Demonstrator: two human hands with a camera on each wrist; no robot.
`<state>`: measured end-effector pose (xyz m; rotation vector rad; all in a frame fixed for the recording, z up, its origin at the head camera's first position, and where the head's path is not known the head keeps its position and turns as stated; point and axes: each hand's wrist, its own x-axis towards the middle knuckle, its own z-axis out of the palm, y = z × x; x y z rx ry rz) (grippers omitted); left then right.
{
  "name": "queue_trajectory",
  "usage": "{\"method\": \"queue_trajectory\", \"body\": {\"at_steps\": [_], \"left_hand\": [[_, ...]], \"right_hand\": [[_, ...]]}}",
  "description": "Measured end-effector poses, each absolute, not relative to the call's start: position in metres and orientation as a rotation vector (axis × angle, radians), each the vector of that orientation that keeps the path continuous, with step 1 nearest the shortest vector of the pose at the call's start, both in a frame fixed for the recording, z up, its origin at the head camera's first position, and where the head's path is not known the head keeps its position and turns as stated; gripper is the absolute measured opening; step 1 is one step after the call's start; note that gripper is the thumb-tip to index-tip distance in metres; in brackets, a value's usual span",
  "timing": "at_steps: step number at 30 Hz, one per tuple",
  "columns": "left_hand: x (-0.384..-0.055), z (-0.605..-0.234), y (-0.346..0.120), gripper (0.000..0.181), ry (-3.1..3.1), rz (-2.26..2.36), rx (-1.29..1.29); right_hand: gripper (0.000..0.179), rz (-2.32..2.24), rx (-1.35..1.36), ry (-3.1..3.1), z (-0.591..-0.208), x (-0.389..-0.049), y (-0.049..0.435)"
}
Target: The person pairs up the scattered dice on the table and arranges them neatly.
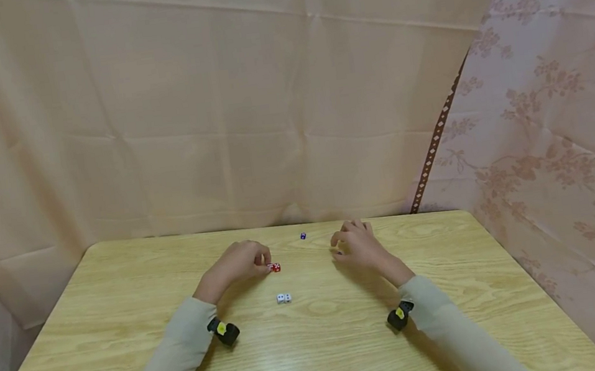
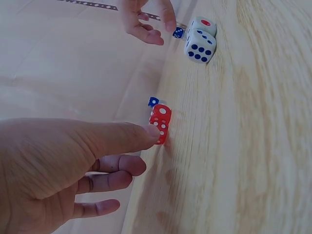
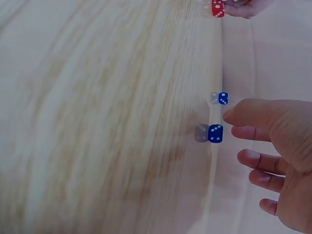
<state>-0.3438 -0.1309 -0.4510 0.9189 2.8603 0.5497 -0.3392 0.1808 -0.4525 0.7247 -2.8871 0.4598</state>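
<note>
My left hand [image 1: 237,262] pinches a red die [image 2: 159,132] between thumb and fingers, low at the tabletop. Directly beside it is a second red die [image 2: 162,111] with white pips. My right hand [image 1: 360,245] hovers with loosely bent fingers by a blue die [image 3: 215,133]. In the right wrist view a small gap shows between that die and the right thumb and fingers [image 3: 249,157]. Another blue die [image 1: 303,235] lies farther back, between the hands. Two white dice [image 1: 284,298] sit side by side nearer to me.
The light wooden table [image 1: 318,345] ends at a back edge close behind the farther blue die. A beige cloth [image 1: 219,108] hangs behind it, and a floral cloth [image 1: 567,131] hangs along the right. Each wrist carries a black strapped camera [image 1: 228,334].
</note>
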Motion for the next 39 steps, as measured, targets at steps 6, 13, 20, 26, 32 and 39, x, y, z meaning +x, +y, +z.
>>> {"method": "queue_trajectory", "body": {"at_steps": [6,13,20,26,32,39], "left_hand": [[-0.344,-0.451,-0.130,0.007,2.859,0.542,0.920],[-0.345,-0.453,-0.130,0.005,2.864,0.535,0.934],[-0.345,-0.453,-0.131,0.005,2.867,0.532,0.926],[-0.345,-0.453,-0.130,0.006,2.864,0.540,0.915],[-0.344,-0.452,-0.130,0.006,2.861,0.551,0.903],[-0.343,-0.451,-0.130,0.005,2.854,0.552,0.890]], "right_hand": [[0.018,0.462,0.716,-2.900,-0.453,-0.338,0.186],[0.013,0.448,0.720,-2.896,-0.456,-0.337,0.191],[0.011,0.452,0.704,-2.901,-0.458,-0.337,0.193],[0.009,0.442,0.698,-2.902,-0.462,-0.339,0.194],[0.008,0.468,0.709,-2.900,-0.461,-0.337,0.194],[0.006,0.497,0.746,-2.898,-0.461,-0.335,0.197]]}}
